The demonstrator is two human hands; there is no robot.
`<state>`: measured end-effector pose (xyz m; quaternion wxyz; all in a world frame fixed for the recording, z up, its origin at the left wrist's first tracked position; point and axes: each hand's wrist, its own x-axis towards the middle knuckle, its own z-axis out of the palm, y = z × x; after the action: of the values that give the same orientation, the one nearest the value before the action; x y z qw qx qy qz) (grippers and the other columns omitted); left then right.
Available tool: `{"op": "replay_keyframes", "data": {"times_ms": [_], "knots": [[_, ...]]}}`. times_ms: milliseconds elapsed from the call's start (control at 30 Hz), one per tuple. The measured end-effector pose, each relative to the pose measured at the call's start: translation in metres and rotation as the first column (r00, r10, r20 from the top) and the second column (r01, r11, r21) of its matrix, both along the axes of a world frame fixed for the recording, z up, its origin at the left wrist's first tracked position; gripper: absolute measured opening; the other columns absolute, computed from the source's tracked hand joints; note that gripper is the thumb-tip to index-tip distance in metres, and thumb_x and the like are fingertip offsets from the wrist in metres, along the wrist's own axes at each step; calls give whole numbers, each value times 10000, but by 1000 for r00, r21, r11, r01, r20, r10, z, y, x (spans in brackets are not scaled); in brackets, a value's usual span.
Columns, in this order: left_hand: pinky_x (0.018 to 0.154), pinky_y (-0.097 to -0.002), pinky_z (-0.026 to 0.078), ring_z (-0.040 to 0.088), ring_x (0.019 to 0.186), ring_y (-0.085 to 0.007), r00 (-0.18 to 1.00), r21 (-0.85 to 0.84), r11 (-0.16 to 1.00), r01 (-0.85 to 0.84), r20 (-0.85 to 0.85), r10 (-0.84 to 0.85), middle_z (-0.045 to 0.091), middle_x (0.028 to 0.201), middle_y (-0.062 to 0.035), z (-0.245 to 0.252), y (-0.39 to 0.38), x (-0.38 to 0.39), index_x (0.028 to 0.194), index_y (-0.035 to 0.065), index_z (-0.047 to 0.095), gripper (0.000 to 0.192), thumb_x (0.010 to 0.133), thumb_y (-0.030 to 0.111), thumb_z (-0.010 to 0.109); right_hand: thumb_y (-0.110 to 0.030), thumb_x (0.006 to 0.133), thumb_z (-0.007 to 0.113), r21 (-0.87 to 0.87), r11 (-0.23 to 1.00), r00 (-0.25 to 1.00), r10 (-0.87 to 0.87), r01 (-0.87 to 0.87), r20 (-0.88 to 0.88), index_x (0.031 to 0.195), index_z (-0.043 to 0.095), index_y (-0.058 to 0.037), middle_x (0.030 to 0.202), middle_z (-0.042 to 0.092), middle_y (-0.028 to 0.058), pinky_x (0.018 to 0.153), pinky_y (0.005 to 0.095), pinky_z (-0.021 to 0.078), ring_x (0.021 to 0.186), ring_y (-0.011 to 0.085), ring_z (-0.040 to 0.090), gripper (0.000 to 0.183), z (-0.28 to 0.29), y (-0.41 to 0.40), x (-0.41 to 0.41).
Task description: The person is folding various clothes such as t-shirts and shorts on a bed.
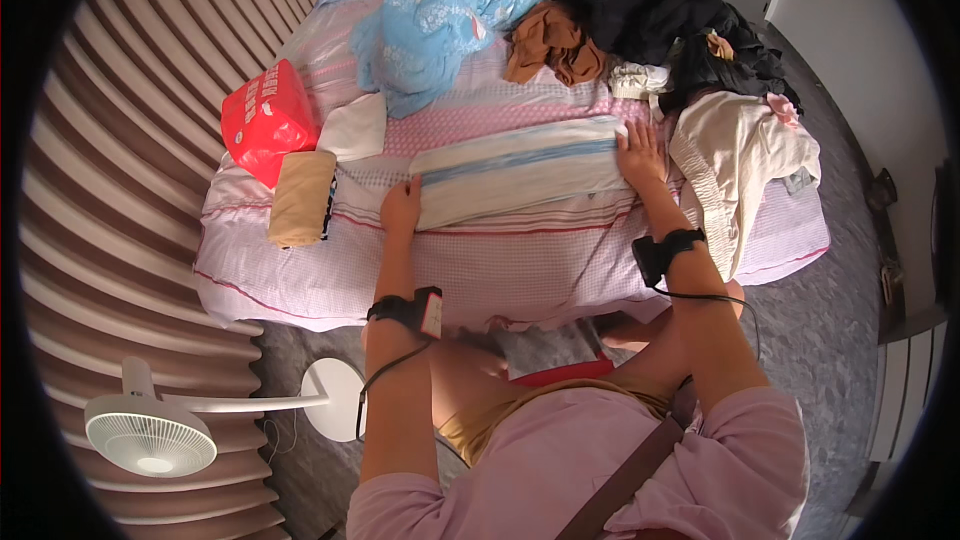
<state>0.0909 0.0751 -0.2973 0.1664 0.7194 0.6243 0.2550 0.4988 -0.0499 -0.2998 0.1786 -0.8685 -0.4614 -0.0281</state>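
Observation:
A long folded cloth (pixel 517 172), cream-white with a blue stripe, lies across the bed in front of me, slightly higher in view at its right end. At its left end, my left hand (pixel 401 204) has its fingers curled on the edge, thumb side up. Against the right end rests my right hand (pixel 643 156), palm down and fingers extended, touching the cloth's short edge. To the left of my left hand sits a folded tan garment (pixel 301 195) with a dark patterned layer along its side. A flat white cloth (pixel 354 127) is just behind it.
A red plastic bag (pixel 268 120) stands at the bed's left side. Behind are a blue floral cover (pixel 442 22), a brown garment (pixel 553 45) and black clothes (pixel 652 7). Cream trousers (pixel 742 157) lie at right. A white fan (pixel 150 435) stands by the curtain (pixel 142 240).

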Motion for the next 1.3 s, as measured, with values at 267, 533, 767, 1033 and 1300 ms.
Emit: {"op": "replay_keyframes", "data": {"times_ms": [267,533,767,1033,1300], "knots": [[719,-409,446,587,808,-345,999,49,999,-22,31,20,626,883,-183,2,-7,-1,899,-3,631,540,864,490,412,-436,924,278,291,939,980,149,-182,132,1321,286,33,1386,271,199,1063,430,154,1308,311,211,614,12,22,-32],[711,-400,448,592,813,-333,994,-20,999,49,97,-47,630,885,-173,4,-3,5,915,8,634,506,859,471,436,-294,918,344,279,617,676,692,-736,252,1198,460,0,1302,399,193,1003,471,257,1225,321,354,422,-10,96,-260],[716,-397,450,590,824,-333,999,-33,999,-13,39,14,629,892,-169,4,-7,1,919,18,639,502,859,472,433,-279,916,335,179,793,810,544,-582,222,1273,410,-85,1329,391,143,1030,457,220,1253,287,329,412,-13,105,-246],[722,-395,447,587,830,-333,998,17,1000,25,55,-26,626,905,-170,-5,2,-7,930,14,634,532,865,492,412,-363,932,241,52,938,935,336,-343,114,1351,309,-123,1422,251,101,1074,417,110,1325,238,192,488,-4,75,-124],[706,-399,440,580,815,-340,998,72,995,63,-7,-63,621,878,-176,-5,2,-4,905,12,629,523,866,488,415,-399,920,218,20,997,989,76,-79,125,1364,292,-155,1434,237,59,1083,397,91,1335,220,168,512,1,24,-32]]}}
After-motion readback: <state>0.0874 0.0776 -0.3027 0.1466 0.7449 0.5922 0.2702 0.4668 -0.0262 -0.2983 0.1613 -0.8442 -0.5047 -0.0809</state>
